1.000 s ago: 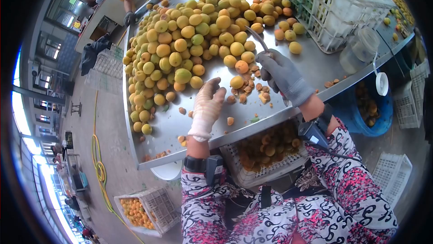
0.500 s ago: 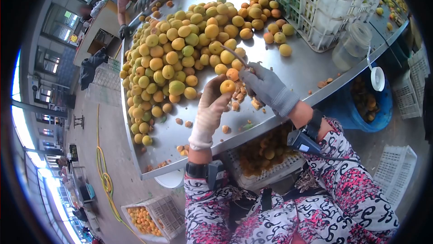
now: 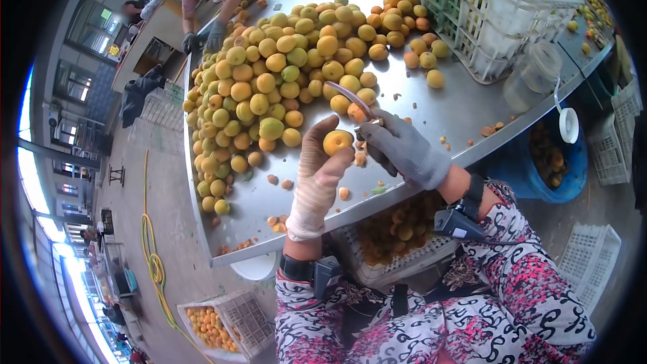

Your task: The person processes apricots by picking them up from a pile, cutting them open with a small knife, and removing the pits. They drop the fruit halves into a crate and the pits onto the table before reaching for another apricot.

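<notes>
My left hand (image 3: 318,179), in a striped pale glove with a brown-stained palm, pinches a yellow-orange apricot (image 3: 337,142) between thumb and fingers. Just right of it, my right hand (image 3: 408,152) in a grey glove is wrapped round a knife (image 3: 352,99) with a curved blade that points up and left, clear of the held fruit. Behind both hands a big heap of apricots (image 3: 269,81) lies on the metal table (image 3: 431,105). Small cut pieces (image 3: 360,159) lie under my hands, partly hidden by them.
A white crate (image 3: 499,27) and a clear plastic jar (image 3: 532,74) stand at the right. Below the table edge are a blue tub (image 3: 573,175), a crate of dark fruit (image 3: 397,266) and a tipped crate (image 3: 246,323). A co-worker's gloved hands (image 3: 205,39) are at the far left corner.
The knife has moved slightly down and right with my right hand. The apricot in my left hand sits a little lower. The co-worker's two hands have come closer together.
</notes>
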`<state>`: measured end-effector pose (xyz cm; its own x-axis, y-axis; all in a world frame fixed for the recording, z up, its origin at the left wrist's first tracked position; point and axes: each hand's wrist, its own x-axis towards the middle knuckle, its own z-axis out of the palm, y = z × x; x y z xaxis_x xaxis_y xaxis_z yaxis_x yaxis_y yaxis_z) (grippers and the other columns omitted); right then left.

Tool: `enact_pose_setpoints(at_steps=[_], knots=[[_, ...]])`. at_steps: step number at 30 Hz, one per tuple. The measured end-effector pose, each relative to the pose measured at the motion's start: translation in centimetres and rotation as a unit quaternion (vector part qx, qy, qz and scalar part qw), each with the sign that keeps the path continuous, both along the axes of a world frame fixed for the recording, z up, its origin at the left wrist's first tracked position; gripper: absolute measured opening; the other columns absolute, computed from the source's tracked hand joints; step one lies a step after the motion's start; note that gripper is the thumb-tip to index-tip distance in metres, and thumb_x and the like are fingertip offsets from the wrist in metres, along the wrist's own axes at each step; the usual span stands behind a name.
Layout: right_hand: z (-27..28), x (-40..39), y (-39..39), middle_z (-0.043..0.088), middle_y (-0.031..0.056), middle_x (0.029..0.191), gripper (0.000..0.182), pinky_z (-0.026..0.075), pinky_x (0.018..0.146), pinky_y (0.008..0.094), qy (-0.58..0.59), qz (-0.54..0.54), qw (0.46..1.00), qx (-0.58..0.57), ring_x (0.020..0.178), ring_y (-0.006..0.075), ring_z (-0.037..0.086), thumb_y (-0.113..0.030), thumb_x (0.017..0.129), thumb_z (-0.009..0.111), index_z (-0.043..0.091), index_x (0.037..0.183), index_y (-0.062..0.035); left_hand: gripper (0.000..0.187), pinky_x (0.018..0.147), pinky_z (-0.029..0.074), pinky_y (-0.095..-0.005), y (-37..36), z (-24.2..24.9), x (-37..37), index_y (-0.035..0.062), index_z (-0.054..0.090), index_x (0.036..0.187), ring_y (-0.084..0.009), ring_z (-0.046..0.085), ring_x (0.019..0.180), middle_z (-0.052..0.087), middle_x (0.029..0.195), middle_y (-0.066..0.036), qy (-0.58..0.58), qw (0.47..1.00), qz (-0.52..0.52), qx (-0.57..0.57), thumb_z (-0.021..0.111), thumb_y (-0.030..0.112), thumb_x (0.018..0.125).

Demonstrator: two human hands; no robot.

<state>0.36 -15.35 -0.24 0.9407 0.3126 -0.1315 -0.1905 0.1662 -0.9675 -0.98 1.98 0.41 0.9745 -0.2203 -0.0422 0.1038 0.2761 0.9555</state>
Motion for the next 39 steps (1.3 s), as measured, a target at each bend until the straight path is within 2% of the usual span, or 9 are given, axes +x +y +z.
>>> enact_pose_setpoints(at_steps=[2,12,24,26,31,33,36,37,39], knots=[[0.6,-0.1,-0.4,0.055,-0.0005,0.074,0.033,0.043,0.053,0.0214,-0.008,0.006,1.0,0.004,0.06,0.005,0.05,-0.031,0.096,0.049,0.056,0.108,-0.0019,0.047,0.084,0.045,-0.0268,0.6,0.0,0.1,0.0041,0.045,0.129,-0.0113,0.054,0.09,0.056,0.102,-0.004,0.014,1.0,0.013,0.006,0.06,0.005,0.084],[-0.3,-0.6,0.2,0.058,0.0038,0.076,0.033,0.046,0.061,0.025,-0.116,0.043,0.992,-0.026,0.068,0.0098,0.055,-0.032,0.099,0.044,0.055,0.106,-0.0021,0.045,0.084,0.04,-0.0215,0.9,-0.2,-0.3,0.0057,0.05,0.128,-0.0067,0.048,0.092,0.054,0.108,0.0,0.012,0.998,-0.047,0.042,0.064,0.011,0.085],[-1.2,-0.6,1.6,0.061,0.0161,0.068,0.034,0.049,0.062,0.0388,-0.205,-0.018,0.958,-0.198,0.068,0.0344,0.062,-0.038,0.096,0.047,0.054,0.097,-0.0054,0.031,0.064,0.037,-0.0194,0.4,-0.4,-1.2,0.0046,0.058,0.111,-0.0052,0.043,0.07,0.052,0.08,0.003,0.04,0.992,0.015,0.12,0.055,0.024,0.087],[-1.7,-0.5,2.0,0.062,0.0171,0.069,0.035,0.05,0.061,0.043,-0.223,-0.008,0.915,-0.336,0.069,0.0385,0.062,-0.041,0.096,0.043,0.053,0.097,-0.0072,0.031,0.062,0.036,-0.0193,0.7,-0.7,-1.1,0.0043,0.058,0.109,-0.0051,0.041,0.068,0.05,0.078,0.004,0.042,0.991,0.017,0.128,0.055,0.027,0.088],[-1.8,0.2,1.8,0.063,0.0172,0.072,0.036,0.05,0.06,0.046,-0.252,-0.03,0.877,-0.407,0.069,0.0374,0.063,-0.044,0.095,0.041,0.052,0.099,-0.0096,0.03,0.071,0.043,-0.0217,0.3,-1.5,-0.7,0.0023,0.057,0.109,-0.0086,0.051,0.079,0.057,0.086,-0.001,0.012,0.979,0.072,0.192,0.057,0.025,0.09],[-2.0,1.4,0.6,0.063,0.0166,0.071,0.027,0.049,0.057,0.0449,-0.226,-0.091,0.835,-0.494,0.066,0.0383,0.061,-0.035,0.095,0.046,0.054,0.098,-0.0093,0.031,0.075,0.044,-0.0232,0.7,-1.8,-0.9,0.0029,0.055,0.114,-0.0101,0.053,0.083,0.058,0.096,-0.004,-0.156,0.962,0.135,0.177,0.057,0.024,0.091],[-1.0,2.0,-0.4,0.062,0.0162,0.071,0.03,0.049,0.057,0.0427,-0.226,-0.11,0.837,-0.486,0.066,0.0367,0.062,-0.036,0.095,0.046,0.055,0.099,-0.0074,0.052,0.077,0.047,-0.028,1.9,0.6,-0.7,-0.001,0.05,0.121,-0.0162,0.058,0.089,0.061,0.1,-0.009,-0.097,0.975,0.137,0.146,0.057,0.041,0.091],[-1.5,1.8,-0.1,0.063,0.0156,0.073,0.03,0.049,0.06,0.0436,-0.247,-0.11,0.874,-0.403,0.068,0.0362,0.063,-0.038,0.095,0.047,0.055,0.099,-0.0085,0.052,0.077,0.047,-0.028,2.2,0.1,-0.2,-0.001,0.05,0.121,-0.0162,0.058,0.089,0.061,0.1,-0.009,-0.099,0.974,0.143,0.146,0.057,0.041,0.091],[-1.5,0.9,0.5,0.064,0.015,0.075,0.03,0.049,0.063,0.0445,-0.26,-0.11,0.906,-0.315,0.071,0.0357,0.063,-0.039,0.094,0.049,0.055,0.098,-0.0096,0.056,0.091,0.042,-0.0341,2.5,-1.2,0.6,-0.0006,0.047,0.126,-0.0204,0.057,0.096,0.061,0.1,-0.01,-0.031,0.998,0.05,-0.022,0.056,0.042,0.091]])
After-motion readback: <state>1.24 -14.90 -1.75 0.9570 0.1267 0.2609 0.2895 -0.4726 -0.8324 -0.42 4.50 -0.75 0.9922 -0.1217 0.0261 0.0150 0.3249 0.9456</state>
